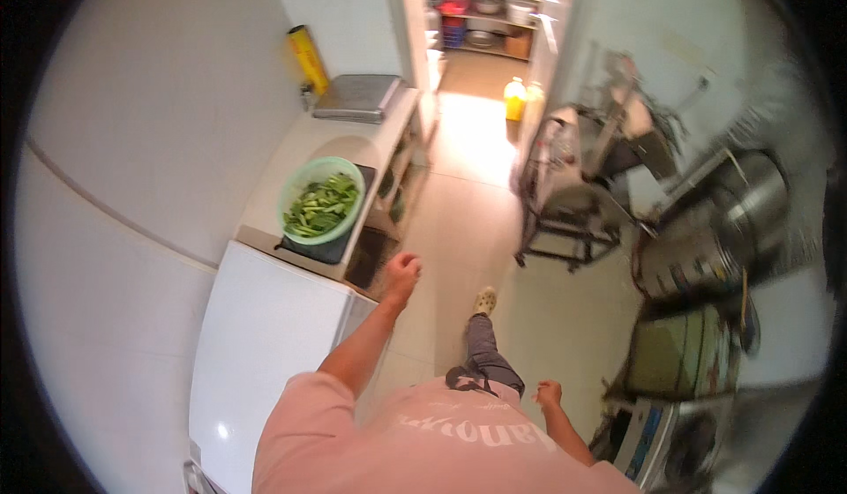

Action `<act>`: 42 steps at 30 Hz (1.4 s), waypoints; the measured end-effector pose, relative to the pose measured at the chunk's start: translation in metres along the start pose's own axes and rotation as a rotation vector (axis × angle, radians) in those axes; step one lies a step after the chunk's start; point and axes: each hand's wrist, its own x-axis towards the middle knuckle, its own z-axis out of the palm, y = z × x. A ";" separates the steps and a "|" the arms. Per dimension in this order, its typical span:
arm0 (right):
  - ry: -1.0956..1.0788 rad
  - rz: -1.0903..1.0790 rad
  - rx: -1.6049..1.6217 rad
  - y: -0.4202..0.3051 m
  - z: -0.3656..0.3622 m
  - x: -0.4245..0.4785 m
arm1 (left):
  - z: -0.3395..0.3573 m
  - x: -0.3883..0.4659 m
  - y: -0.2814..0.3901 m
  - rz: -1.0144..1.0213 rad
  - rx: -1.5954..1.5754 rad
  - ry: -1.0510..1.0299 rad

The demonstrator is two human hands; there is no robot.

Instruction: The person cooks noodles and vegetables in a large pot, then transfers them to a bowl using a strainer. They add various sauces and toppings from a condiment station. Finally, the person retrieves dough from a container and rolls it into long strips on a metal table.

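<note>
My left hand hangs in front of me, loosely curled with a small gap at the fingertips and nothing in it. It is nearest to the front edge of a counter. On that counter a pale green plastic basin holds cut leafy green vegetables. The basin rests on a dark flat board or scale. Low at my right side, my right hand is empty, its fingers loosely bent and slightly apart. It touches nothing.
A white chest-like appliance stands at my left. Farther along lie a metal flat-topped scale and a yellow tube-shaped box. A dark wheeled frame and large metal pots line the right. Beyond the doorway are a yellow bottle and shelves.
</note>
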 end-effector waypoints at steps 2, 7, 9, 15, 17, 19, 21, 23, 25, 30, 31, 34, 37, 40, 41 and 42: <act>-0.107 -0.014 -0.195 -0.073 0.002 0.048 | 0.038 0.076 -0.002 -0.113 -0.122 0.102; -0.524 -0.436 -0.938 -0.202 0.018 0.200 | 0.063 0.239 0.006 -0.406 -0.440 0.221; -0.577 -0.600 -1.042 -0.270 0.024 0.253 | 0.047 0.315 0.015 -0.357 -0.459 0.252; -0.419 -0.166 -0.030 -0.604 0.064 0.236 | -0.031 0.567 0.008 -0.377 -0.482 0.552; -0.428 -0.206 0.042 -0.667 0.082 0.259 | -0.040 0.639 -0.002 -0.440 -0.438 0.668; -0.489 -0.233 0.100 -0.754 0.124 0.262 | -0.102 0.708 -0.016 -0.476 -0.589 0.811; -0.426 -0.161 0.147 -0.780 0.113 0.282 | -0.052 0.735 -0.009 -0.436 -0.634 0.525; -0.407 -0.218 0.056 -0.846 0.133 0.281 | -0.062 0.753 -0.015 -0.524 -0.637 0.548; -0.480 -0.273 -0.010 -0.895 0.160 0.290 | -0.067 0.753 -0.025 -0.492 -0.620 0.578; -0.720 -0.297 -0.154 -0.994 0.259 0.315 | -0.068 0.738 -0.051 -0.434 -0.398 0.767; -0.765 -0.323 -0.213 -1.016 0.282 0.322 | -0.071 0.730 -0.049 -0.448 -0.326 0.774; -0.967 -0.349 -0.334 -1.060 0.347 0.340 | -0.083 0.708 -0.030 -0.581 -0.111 0.695; -0.998 -0.382 -0.513 -1.081 0.393 0.329 | -0.078 0.691 0.013 -0.692 0.184 0.668; -0.767 -0.931 -0.630 -1.087 0.422 0.320 | -0.059 0.685 0.082 -0.599 0.120 0.782; -0.680 -1.114 -0.665 -1.090 0.426 0.318 | -0.043 0.686 0.110 -0.525 0.015 0.821; -0.647 -1.209 -0.638 -1.096 0.427 0.315 | -0.024 0.690 0.134 -0.450 -0.096 0.864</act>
